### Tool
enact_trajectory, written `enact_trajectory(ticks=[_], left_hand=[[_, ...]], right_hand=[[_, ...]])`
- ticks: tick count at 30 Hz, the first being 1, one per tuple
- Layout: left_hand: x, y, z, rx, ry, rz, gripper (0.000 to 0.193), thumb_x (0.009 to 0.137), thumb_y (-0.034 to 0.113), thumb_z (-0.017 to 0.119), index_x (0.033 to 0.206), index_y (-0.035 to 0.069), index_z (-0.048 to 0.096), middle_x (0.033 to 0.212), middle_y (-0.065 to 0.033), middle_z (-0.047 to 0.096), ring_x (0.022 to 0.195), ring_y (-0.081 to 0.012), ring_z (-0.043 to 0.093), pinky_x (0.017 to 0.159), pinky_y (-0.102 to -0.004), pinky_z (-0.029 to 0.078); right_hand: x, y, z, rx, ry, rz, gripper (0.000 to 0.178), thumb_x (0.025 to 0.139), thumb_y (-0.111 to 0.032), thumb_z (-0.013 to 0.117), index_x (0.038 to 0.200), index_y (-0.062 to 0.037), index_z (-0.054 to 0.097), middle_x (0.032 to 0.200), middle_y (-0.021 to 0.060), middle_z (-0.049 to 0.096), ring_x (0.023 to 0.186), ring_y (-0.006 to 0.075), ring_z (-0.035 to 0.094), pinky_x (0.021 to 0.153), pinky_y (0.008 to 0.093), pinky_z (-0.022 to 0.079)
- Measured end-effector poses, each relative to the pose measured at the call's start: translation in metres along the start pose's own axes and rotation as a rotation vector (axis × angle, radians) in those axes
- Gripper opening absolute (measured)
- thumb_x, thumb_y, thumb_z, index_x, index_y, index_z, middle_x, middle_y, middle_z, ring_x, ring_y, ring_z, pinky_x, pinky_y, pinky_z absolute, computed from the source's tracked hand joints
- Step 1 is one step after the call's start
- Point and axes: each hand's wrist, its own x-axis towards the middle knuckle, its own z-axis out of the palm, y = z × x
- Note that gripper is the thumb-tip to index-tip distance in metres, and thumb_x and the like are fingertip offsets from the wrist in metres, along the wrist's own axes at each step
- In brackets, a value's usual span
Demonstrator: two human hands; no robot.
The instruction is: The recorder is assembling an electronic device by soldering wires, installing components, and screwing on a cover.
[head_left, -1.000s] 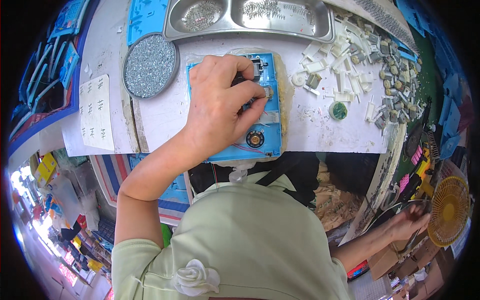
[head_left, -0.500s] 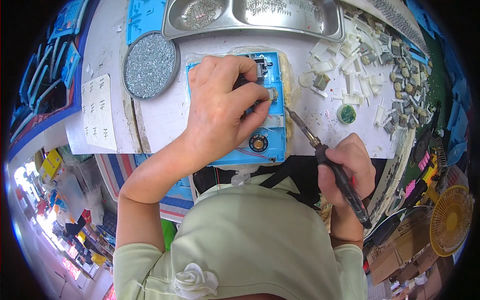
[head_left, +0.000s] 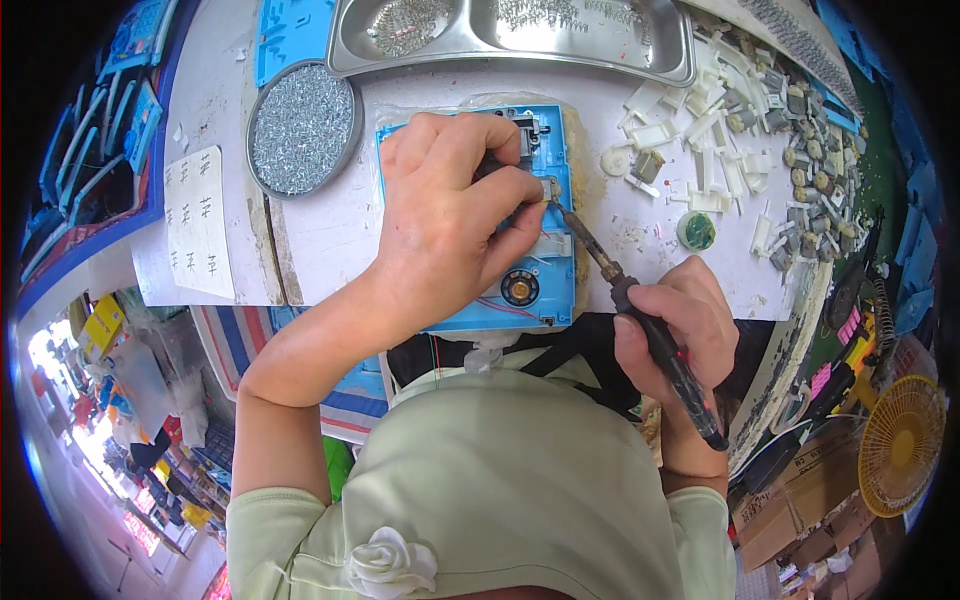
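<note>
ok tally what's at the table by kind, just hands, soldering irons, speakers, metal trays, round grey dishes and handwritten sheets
Hands: 2 (left hand, right hand)
Soldering iron: 1
Speaker: 1
Metal tray: 1
Round grey dish: 1
Handwritten sheet: 1
Total: 7

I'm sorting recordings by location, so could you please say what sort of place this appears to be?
Probably an assembly workshop: the right hand holds a soldering iron at a blue casing, what look like small motors lie heaped on the bench, and a round dish holds metal parts.
</note>
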Motion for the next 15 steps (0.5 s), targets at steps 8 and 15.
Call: enact_trajectory(ticks=[8,15], left_hand=[[0.0005,0.0,0.0006,0.001,0.014,0.018,0.024,0.065,0.01,0.083,0.087,0.012,0.073,0.101,-0.0045,0.058,0.093,-0.0255,0.051,0.082,-0.04,0.036],[0.0001,0.0013,0.0006,0.007,0.008,0.006,0.024,0.065,0.01,0.083,0.087,0.012,0.073,0.102,-0.0046,0.058,0.094,-0.026,0.052,0.084,-0.0406,0.035]], right_hand=[[0.0014,0.0002,-0.0031,-0.008,-0.019,-0.018,0.035,0.072,0.001,0.08,0.105,-0.0043,0.069,0.064,0.0046,0.053,0.055,0.023,0.046,0.051,0.0338,0.036],[0.0017,0.0001,-0.0077,0.006,-0.003,-0.021,0.033,0.073,0.0,0.081,0.104,-0.0022,0.069,0.064,0.0055,0.055,0.054,0.0231,0.046,0.052,0.0337,0.036]])
